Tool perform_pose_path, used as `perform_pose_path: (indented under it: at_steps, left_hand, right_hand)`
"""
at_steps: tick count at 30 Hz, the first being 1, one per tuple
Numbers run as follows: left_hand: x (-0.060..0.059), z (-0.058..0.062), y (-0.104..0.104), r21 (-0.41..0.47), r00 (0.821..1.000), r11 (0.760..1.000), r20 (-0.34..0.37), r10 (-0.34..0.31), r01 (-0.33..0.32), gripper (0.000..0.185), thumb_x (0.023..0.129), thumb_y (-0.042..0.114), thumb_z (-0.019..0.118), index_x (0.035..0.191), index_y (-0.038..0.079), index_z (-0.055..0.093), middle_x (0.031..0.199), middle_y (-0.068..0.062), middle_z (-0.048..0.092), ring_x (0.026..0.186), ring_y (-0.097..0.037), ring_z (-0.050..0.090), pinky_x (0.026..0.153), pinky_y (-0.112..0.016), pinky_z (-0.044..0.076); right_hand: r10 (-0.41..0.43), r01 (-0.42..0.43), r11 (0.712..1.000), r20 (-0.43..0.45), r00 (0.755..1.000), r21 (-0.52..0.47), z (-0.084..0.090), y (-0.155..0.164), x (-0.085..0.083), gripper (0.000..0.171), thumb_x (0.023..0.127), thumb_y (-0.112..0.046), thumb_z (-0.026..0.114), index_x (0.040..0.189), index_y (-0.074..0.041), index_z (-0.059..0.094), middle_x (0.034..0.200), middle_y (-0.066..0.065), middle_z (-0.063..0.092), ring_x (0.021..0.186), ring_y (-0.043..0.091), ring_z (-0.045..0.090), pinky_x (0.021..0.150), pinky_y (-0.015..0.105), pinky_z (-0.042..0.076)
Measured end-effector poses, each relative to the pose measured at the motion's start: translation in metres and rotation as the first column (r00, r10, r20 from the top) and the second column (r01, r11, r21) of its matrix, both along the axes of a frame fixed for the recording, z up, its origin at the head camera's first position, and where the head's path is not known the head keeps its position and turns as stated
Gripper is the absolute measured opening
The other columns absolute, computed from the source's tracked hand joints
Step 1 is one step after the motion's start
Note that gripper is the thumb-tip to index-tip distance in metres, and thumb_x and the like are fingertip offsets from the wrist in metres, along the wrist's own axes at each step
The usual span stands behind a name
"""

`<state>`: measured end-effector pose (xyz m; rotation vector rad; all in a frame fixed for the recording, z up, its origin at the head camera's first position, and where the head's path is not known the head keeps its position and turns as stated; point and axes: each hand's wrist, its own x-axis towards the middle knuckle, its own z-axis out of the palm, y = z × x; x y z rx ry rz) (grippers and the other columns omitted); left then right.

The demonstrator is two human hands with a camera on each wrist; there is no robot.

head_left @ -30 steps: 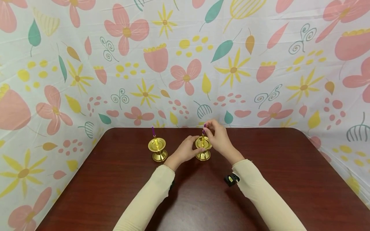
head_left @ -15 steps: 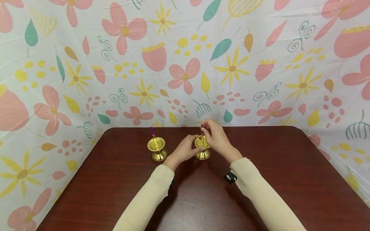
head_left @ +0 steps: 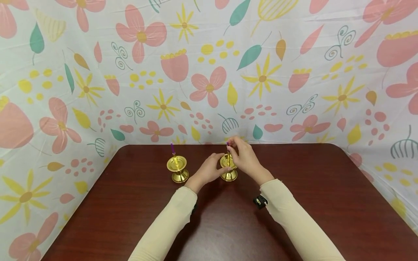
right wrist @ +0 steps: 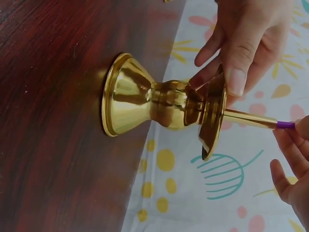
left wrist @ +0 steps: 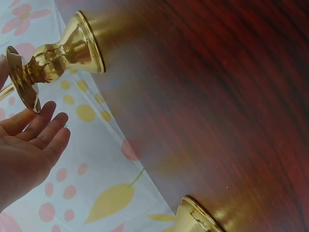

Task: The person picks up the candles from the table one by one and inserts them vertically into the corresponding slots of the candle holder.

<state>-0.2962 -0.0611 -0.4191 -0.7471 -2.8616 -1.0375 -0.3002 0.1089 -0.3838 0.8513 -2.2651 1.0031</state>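
Note:
A gold candle holder (right wrist: 174, 104) with a round dish and flared foot stands upright on the table. My left hand (head_left: 209, 169) holds its dish by the rim, thumb on the upper side and index finger at the edge; the other fingers stick out below, as the left wrist view shows. Up from the dish rises a thin gold tube (right wrist: 248, 119) with a purple candle (right wrist: 286, 125) at its top. The thumb and fingers of my right hand (head_left: 248, 159) pinch this candle close to where it meets the tube, hiding much of it.
To the left stands a matching gold candle holder (head_left: 180, 176), a purple candle (head_left: 173, 149) upright in its tube. Both are near the back of the dark wood table (head_left: 130, 217). A flower-print cloth (head_left: 209, 43) hangs behind and at both sides.
My right hand has come slightly down and left with the purple candle, and less purple shows around its fingers. The left hand keeps its hold on the dish.

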Motion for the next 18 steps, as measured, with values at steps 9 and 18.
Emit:
perform_pose_path:
  at_steps: [9,18]
  left_hand:
    - [0.000,0.003,0.000,-0.014,1.000,1.000,-0.012,-0.005,0.004,0.062,0.092,0.032,0.067,0.138,-0.003,0.046,0.131,-0.017,0.053,0.122,-0.027,0.050,0.103,-0.039,0.041]
    - [0.008,0.009,0.000,-0.017,0.998,1.000,0.062,0.012,-0.011,0.070,0.094,0.033,0.063,0.147,-0.002,0.034,0.138,-0.019,0.044,0.129,-0.029,0.043,0.105,-0.041,0.039]
  right_hand:
    - [-0.008,0.009,0.999,0.021,1.000,-0.042,-0.002,0.000,0.001,0.013,0.092,0.002,0.061,0.103,-0.001,0.056,0.096,0.013,0.063,0.090,0.027,0.063,0.077,0.042,0.052]
    - [-0.013,0.014,1.000,0.066,0.998,-0.022,-0.002,0.008,0.012,0.025,0.092,0.003,0.060,0.117,0.003,0.058,0.104,0.017,0.064,0.100,0.031,0.063,0.084,0.046,0.051]
